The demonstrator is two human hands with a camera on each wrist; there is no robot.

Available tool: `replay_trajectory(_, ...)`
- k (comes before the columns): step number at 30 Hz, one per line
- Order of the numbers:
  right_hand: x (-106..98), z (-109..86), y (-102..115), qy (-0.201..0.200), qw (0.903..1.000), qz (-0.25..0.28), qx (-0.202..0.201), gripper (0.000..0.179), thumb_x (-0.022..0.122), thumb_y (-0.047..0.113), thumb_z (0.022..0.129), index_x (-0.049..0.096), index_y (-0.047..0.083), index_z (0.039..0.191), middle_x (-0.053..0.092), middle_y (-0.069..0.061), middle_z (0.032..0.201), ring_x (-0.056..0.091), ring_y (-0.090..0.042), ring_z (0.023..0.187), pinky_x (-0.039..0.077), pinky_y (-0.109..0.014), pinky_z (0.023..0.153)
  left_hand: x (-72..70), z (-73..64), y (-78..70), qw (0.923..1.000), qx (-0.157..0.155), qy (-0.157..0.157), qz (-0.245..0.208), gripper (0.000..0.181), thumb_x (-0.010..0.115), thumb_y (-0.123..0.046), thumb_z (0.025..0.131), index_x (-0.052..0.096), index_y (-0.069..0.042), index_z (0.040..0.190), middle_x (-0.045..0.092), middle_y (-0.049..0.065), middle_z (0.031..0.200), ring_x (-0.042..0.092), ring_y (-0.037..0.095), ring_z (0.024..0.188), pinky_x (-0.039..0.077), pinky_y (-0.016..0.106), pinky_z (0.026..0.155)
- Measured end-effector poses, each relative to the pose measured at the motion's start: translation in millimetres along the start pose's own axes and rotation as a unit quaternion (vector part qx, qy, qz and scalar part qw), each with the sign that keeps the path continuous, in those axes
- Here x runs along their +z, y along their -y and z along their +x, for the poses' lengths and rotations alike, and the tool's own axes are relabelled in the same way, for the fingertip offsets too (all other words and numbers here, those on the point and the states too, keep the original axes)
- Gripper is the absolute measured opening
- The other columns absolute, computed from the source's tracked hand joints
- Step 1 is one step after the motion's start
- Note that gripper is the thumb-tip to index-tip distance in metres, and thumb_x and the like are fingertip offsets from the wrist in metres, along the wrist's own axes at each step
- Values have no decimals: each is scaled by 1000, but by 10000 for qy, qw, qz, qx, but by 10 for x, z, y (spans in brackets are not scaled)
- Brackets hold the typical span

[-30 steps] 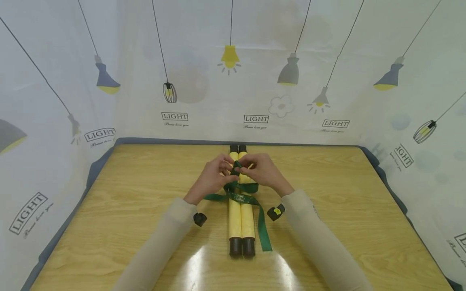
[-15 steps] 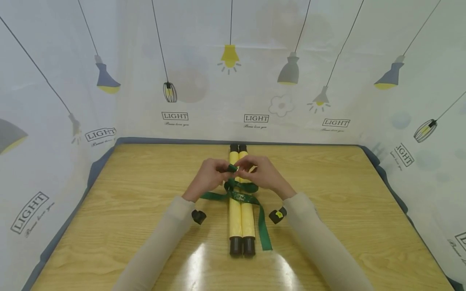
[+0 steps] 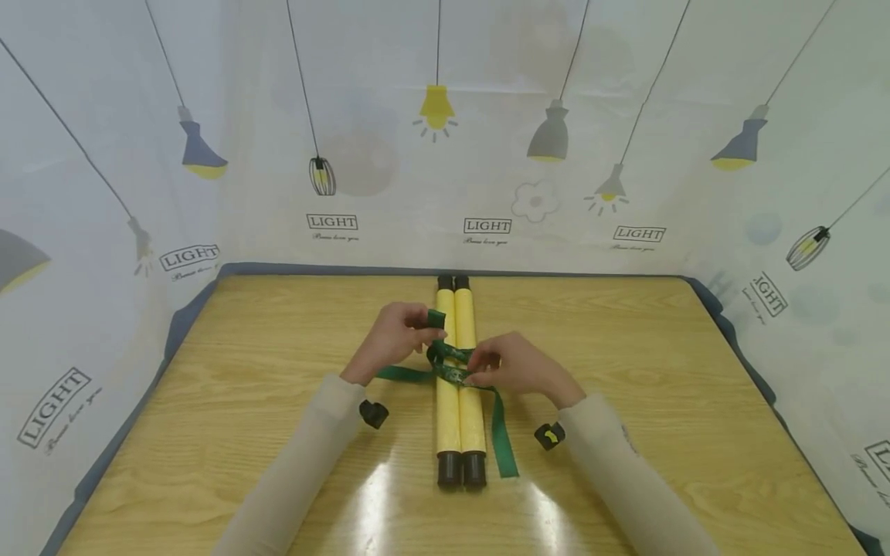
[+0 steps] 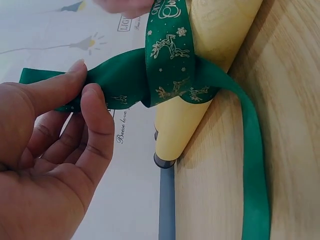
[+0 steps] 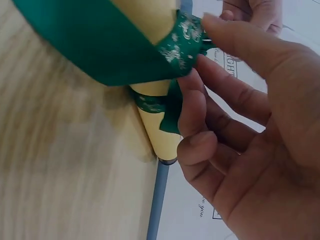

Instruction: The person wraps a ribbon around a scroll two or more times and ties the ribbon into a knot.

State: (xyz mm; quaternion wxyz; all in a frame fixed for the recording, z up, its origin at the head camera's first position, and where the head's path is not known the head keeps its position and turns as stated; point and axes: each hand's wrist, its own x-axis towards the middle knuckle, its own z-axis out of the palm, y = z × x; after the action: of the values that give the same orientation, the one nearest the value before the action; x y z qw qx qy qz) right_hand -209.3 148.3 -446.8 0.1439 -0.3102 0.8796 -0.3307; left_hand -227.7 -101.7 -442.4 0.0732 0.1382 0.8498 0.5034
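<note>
Two yellow tubes with dark end caps lie side by side on the wooden table, pointing away from me. A green ribbon printed with white reindeer and snowflakes loops around them near the middle. My left hand pinches one stretch of it between thumb and index finger, left of the tubes; its short end sticks out past the thumb. Over the right tube, my right hand holds another printed part of the ribbon between thumb and curled index finger. One ribbon tail hangs loose on each side.
The wooden table extends around the tubes, with a dark blue border along its far edge. Behind it stands a white backdrop printed with lamps. A small black device sits at the right wrist, another at the left.
My hands were together at a ribbon loop above the tubes. The right hand has let go there and moved down and right to the lower ribbon; the left has drawn slightly left, still pinching.
</note>
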Motion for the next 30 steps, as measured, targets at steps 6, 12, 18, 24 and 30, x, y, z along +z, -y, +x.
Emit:
replay_trajectory(6,28,-38,-90,-1,9997,-148,-177,6,75,23,95,75,18,92,71,7,84,58,-7,73,49,-24,65,-51,-36,3,9999,-44,94,-65,16,77,-22,94,70,-10,87,71,12,84,65,24,74,59,52,74)
replay_trajectory(12,-82,-126,-205,-229,9996,-136,-53,7,74,30,96,75,24,92,72,11,88,58,-7,74,49,-26,67,-97,-61,40,9995,-140,217,-205,16,76,-21,95,68,-9,88,72,25,94,68,44,83,58,55,75)
replay_trajectory(18,-245,-266,-281,-224,9994,183,172,5,73,32,97,75,28,95,74,12,91,61,-13,81,50,-32,75,-123,-59,90,9986,-122,311,-409,15,76,-20,95,70,-7,98,72,29,99,67,50,86,58,58,77)
replay_trajectory(24,-405,-459,-418,-197,9982,326,455,8,72,33,97,76,26,95,74,8,92,61,-16,85,50,-33,77,-165,-47,181,9982,63,301,-514,13,75,-18,95,69,-6,97,72,30,99,68,50,88,58,59,76)
replay_trajectory(30,-505,-637,-524,-181,9967,345,715,9,72,31,98,75,23,96,74,6,94,62,-17,87,50,-34,79,-223,-69,234,9990,114,190,-390,13,75,-18,96,68,-8,92,72,30,96,69,49,87,58,61,76)
